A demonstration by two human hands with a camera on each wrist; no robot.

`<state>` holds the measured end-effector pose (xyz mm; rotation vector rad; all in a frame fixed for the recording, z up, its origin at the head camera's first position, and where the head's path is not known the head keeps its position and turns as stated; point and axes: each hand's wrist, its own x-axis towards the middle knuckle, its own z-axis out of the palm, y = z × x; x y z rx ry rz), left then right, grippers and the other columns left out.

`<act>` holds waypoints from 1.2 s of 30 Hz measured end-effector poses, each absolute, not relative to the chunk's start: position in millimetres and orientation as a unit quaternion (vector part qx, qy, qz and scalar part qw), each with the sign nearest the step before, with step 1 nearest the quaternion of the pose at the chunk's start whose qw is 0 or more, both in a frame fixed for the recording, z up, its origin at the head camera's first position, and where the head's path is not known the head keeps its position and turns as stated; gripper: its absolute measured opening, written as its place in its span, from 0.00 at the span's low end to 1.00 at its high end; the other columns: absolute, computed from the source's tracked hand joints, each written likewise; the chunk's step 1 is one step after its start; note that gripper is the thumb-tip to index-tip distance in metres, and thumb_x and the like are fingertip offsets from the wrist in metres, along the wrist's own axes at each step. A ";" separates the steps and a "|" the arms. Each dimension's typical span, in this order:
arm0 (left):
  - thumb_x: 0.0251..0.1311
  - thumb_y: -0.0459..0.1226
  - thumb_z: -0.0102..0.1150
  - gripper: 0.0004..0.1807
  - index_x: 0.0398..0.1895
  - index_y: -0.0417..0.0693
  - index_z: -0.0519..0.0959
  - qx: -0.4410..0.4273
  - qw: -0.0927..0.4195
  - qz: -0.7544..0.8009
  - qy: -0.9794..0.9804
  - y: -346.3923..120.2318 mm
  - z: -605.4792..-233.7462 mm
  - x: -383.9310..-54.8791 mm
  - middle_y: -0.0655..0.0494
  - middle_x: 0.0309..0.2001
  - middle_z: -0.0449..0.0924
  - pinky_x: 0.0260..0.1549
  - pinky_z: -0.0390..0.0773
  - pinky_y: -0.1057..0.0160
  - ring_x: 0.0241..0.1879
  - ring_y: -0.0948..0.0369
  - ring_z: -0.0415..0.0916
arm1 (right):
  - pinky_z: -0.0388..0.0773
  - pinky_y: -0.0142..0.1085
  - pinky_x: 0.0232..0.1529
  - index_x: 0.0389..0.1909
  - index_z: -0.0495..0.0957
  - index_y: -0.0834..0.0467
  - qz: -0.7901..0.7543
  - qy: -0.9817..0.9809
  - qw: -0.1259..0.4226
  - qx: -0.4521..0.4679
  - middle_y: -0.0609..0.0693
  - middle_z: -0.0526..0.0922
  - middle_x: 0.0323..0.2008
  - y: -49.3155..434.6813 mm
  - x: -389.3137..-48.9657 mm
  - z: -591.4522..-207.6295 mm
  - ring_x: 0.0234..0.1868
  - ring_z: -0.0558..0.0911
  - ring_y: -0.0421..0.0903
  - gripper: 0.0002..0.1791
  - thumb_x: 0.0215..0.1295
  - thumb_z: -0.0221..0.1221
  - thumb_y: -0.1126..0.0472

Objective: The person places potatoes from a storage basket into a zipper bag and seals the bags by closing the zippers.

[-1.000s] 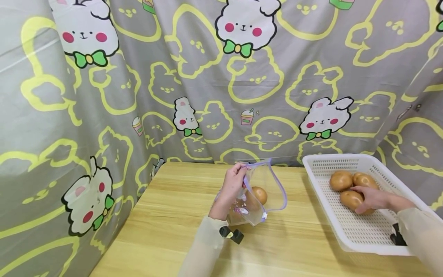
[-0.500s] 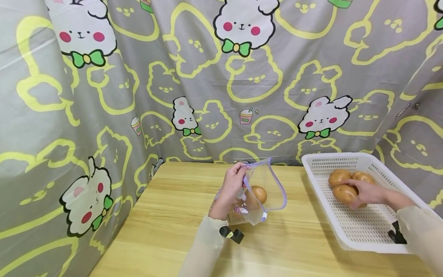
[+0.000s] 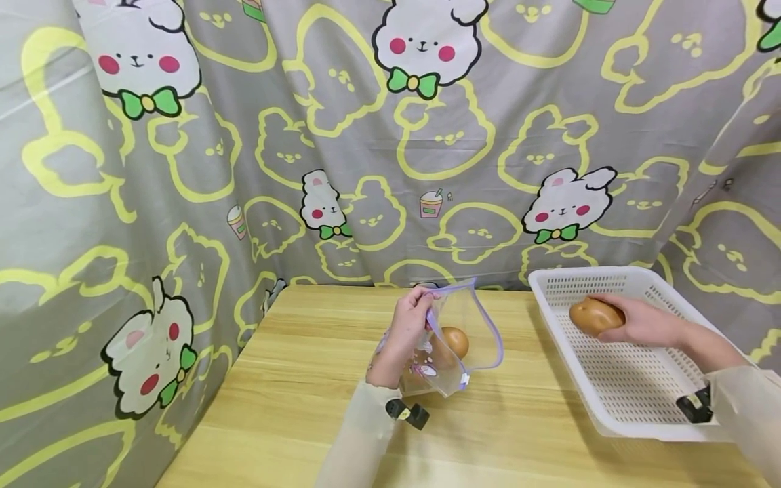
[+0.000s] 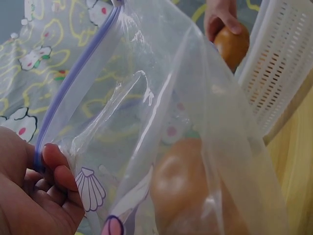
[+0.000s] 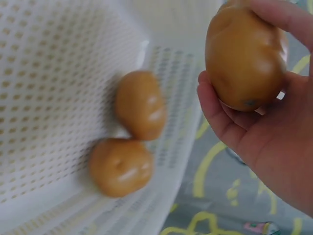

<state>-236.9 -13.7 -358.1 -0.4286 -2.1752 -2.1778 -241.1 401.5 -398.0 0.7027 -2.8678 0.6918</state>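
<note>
My left hand (image 3: 407,324) pinches the purple-edged mouth of a clear zip bag (image 4: 146,112) with printed shells. The bag stands open on the table, tilted toward the right. Inside it lies one brown potato (image 3: 455,343), blurred by the plastic in the left wrist view. Over the white basket, my right hand (image 3: 648,325) grips another potato (image 5: 247,56), fingers and thumb around its sides. Two more potatoes, one (image 5: 141,104) touching the other (image 5: 121,166), lie in a corner of the basket in the right wrist view; the held potato and hand hide them in the head view.
A white perforated plastic basket (image 3: 653,396) stands at the right of the wooden table (image 3: 293,386). Behind and at the sides hangs a grey patterned curtain (image 3: 360,156). A small black device (image 3: 407,413) is strapped at the left wrist, another (image 3: 695,405) at the right.
My right hand has taken hold of a potato in the basket and lifted it up and leftward, off the other potatoes. The left hand and bag have stayed nearly still.
</note>
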 end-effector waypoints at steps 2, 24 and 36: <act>0.68 0.28 0.43 0.12 0.42 0.25 0.74 -0.137 0.016 -0.701 -0.700 -13.5 -357.7 -236.5 0.55 0.16 0.65 0.13 0.65 0.70 0.12 0.65 0.61 | 0.70 0.36 0.33 0.61 0.64 0.68 0.220 -0.948 0.057 0.224 0.54 0.78 0.42 393.0 -237.8 -390.9 0.35 0.74 0.40 0.44 0.45 0.73 0.54; 0.68 0.28 0.43 0.12 0.43 0.27 0.75 -0.122 0.013 -0.704 -0.699 -13.0 -358.4 -233.9 0.56 0.17 0.66 0.14 0.64 0.70 0.13 0.65 0.61 | 0.71 0.41 0.45 0.64 0.64 0.60 0.254 -0.923 0.079 0.280 0.57 0.73 0.54 305.6 -212.6 -359.2 0.46 0.74 0.47 0.39 0.54 0.69 0.52; 0.68 0.29 0.43 0.13 0.44 0.25 0.74 -0.133 0.014 -0.700 -0.701 -14.1 -359.7 -235.4 0.56 0.16 0.65 0.13 0.64 0.70 0.13 0.65 0.61 | 0.70 0.47 0.48 0.66 0.63 0.55 0.291 -0.905 0.054 0.305 0.52 0.73 0.55 264.3 -210.3 -356.2 0.49 0.74 0.47 0.38 0.56 0.67 0.51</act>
